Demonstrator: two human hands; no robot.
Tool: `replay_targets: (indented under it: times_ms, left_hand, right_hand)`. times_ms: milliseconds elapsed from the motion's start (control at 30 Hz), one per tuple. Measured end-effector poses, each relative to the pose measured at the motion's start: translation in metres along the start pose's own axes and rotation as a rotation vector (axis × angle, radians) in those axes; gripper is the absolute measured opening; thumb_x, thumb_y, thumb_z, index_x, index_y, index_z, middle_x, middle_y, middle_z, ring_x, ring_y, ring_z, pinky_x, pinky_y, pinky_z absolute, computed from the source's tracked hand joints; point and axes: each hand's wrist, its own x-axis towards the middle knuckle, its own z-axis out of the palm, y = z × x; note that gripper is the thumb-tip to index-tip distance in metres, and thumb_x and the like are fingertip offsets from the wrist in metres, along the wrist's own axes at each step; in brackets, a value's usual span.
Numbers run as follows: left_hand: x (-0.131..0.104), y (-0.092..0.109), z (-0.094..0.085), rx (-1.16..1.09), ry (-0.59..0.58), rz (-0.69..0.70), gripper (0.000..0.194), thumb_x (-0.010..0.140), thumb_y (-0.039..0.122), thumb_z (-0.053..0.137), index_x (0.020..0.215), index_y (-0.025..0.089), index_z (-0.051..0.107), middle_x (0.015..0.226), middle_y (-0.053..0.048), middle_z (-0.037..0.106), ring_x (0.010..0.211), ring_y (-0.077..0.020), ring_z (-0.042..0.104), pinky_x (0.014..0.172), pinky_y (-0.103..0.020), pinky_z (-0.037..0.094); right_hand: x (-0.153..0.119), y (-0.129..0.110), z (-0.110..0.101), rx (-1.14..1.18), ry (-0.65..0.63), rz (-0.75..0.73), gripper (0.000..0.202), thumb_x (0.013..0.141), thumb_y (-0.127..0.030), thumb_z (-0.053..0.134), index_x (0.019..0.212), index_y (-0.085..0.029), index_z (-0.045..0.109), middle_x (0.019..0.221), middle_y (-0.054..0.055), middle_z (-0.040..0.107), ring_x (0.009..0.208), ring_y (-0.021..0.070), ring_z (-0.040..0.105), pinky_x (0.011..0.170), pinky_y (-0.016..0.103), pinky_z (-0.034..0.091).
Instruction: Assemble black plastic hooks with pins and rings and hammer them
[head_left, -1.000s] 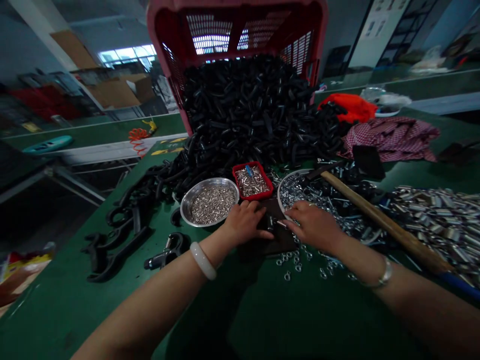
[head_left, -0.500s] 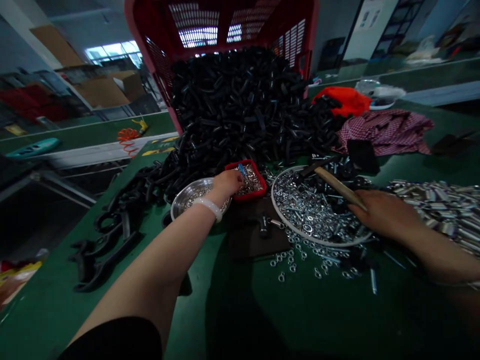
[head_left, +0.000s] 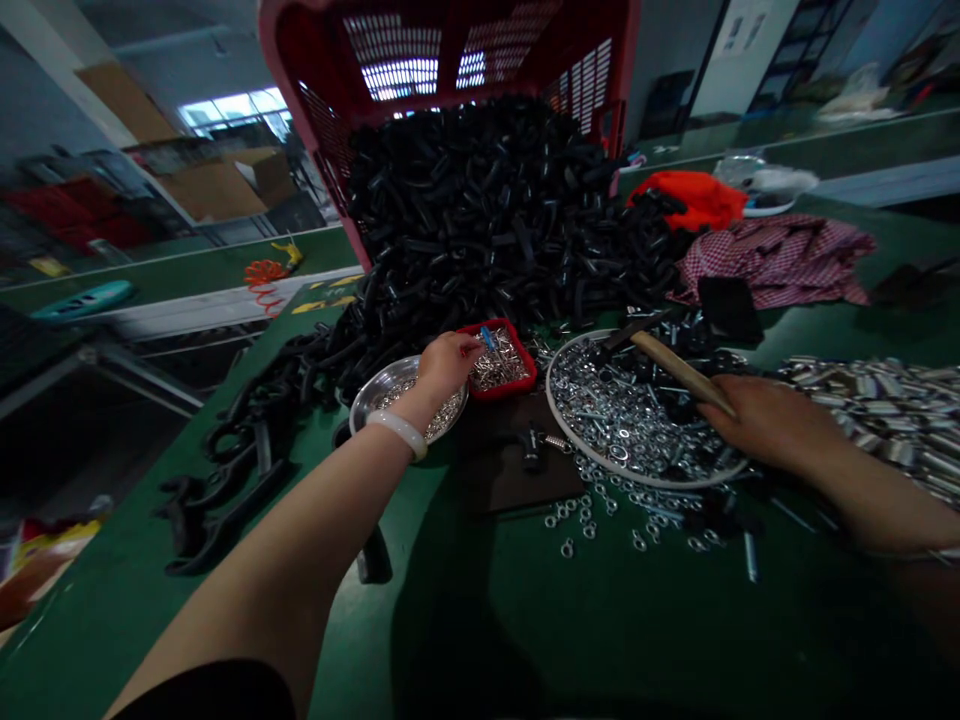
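My left hand [head_left: 444,362], with a pale bangle at the wrist, is over the left edge of a small red tray [head_left: 534,372]. Its fingertips are pinched together; what they hold, if anything, is too small to make out. Small metal pins [head_left: 499,366] fill the tray, where a blue piece [head_left: 487,338] also shows. Under the hand sits a steel bowl [head_left: 361,405] of small metal parts. My right hand [head_left: 765,418] grips the wooden handle of a hammer [head_left: 675,368], its dark head above a round, white-rimmed tray [head_left: 574,440] of screws and rings.
A dark board [head_left: 499,485] bears a black part [head_left: 531,448] with a spring. Behind it, black parts [head_left: 480,200] spill from a red crate [head_left: 289,90]. Metal sleeves [head_left: 892,410] lie at right, a checkered cloth [head_left: 780,262] farther back. Loose rings [head_left: 568,548] lie in front.
My left hand has drawn back a little to the left, from over the pins to the red tray's edge. The right hand still grips the hammer. The view has shifted slightly.
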Motion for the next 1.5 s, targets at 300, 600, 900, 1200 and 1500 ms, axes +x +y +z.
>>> replay_targets:
  times_ms: [300, 600, 900, 1200, 1500]
  left_hand:
    - [-0.069, 0.043, 0.014, -0.056, -0.459, 0.121, 0.028, 0.078, 0.045, 0.052, 0.088, 0.022, 0.065, 0.078, -0.001, 0.066, 0.067, -0.0139, 0.057, 0.057, -0.024, 0.038]
    - [-0.069, 0.053, 0.016, 0.226, -0.379, 0.215, 0.023, 0.081, 0.040, 0.049, 0.088, 0.022, 0.063, 0.088, -0.003, 0.065, 0.076, -0.0183, 0.059, 0.061, -0.027, 0.040]
    - [-0.082, 0.047, 0.013, 0.338, -0.297, 0.520, 0.032, 0.087, 0.043, 0.039, 0.094, 0.021, 0.061, 0.096, -0.004, 0.063, 0.090, -0.0192, 0.056, 0.072, -0.030, 0.043]
    - [-0.113, 0.024, 0.007, 0.158, -0.332, 0.401, 0.066, 0.065, 0.065, 0.055, 0.111, 0.019, 0.053, 0.109, -0.007, 0.058, 0.099, -0.0238, 0.051, 0.087, -0.037, 0.041]
    - [-0.111, 0.023, 0.016, 0.103, -0.247, 0.329, 0.065, 0.055, 0.067, 0.060, 0.099, 0.020, 0.058, 0.096, -0.005, 0.059, 0.088, -0.0219, 0.052, 0.078, -0.036, 0.043]
  right_hand:
    - [0.001, -0.001, -0.002, 0.041, -0.045, 0.075, 0.037, 0.079, -0.044, 0.039, 0.100, -0.017, 0.053, 0.091, 0.013, 0.062, 0.077, 0.0259, 0.058, 0.059, 0.033, 0.036]
    - [-0.001, 0.000, -0.002, 0.072, -0.024, 0.051, 0.038, 0.079, -0.044, 0.040, 0.101, -0.017, 0.055, 0.091, 0.013, 0.061, 0.075, 0.0241, 0.056, 0.058, 0.032, 0.033]
    - [-0.013, -0.006, -0.021, 0.229, 0.146, 0.177, 0.039, 0.076, -0.040, 0.049, 0.105, -0.015, 0.057, 0.086, 0.013, 0.062, 0.070, 0.0227, 0.055, 0.058, 0.033, 0.037]
    - [-0.090, -0.058, -0.037, 0.739, 0.163, -0.202, 0.056, 0.083, -0.042, 0.041, 0.135, -0.025, 0.029, 0.097, 0.009, 0.066, 0.063, 0.0178, 0.063, 0.054, 0.031, 0.052]
    - [-0.100, -0.081, -0.026, 0.411, 0.218, -0.329, 0.054, 0.084, -0.030, 0.037, 0.138, -0.034, 0.029, 0.095, 0.005, 0.066, 0.065, 0.0195, 0.063, 0.052, 0.030, 0.050]
